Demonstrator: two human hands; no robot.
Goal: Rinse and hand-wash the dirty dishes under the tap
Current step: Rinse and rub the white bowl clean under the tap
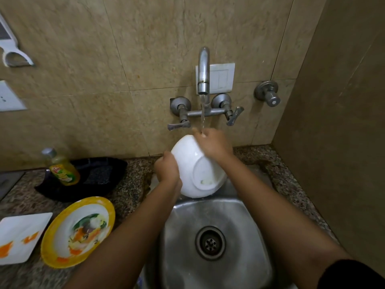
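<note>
I hold a white bowl [192, 161] tilted over the steel sink [245, 217], its underside and foot ring facing me. My left hand [167, 167] grips the bowl's left rim. My right hand [214, 142] lies over the bowl's upper right side, and the water stream from the tap [203, 69] falls onto its fingers. A yellow-rimmed plate [78, 231] with food scraps and a white square plate [20, 236] with orange smears lie on the counter at the left.
A yellow dish-soap bottle [61, 167] stands in a black tray [100, 174] with a dark scrubber at the back left. Two tap levers [179, 126] jut from the tiled wall, with a separate valve [268, 95] to the right. A wall closes the right side.
</note>
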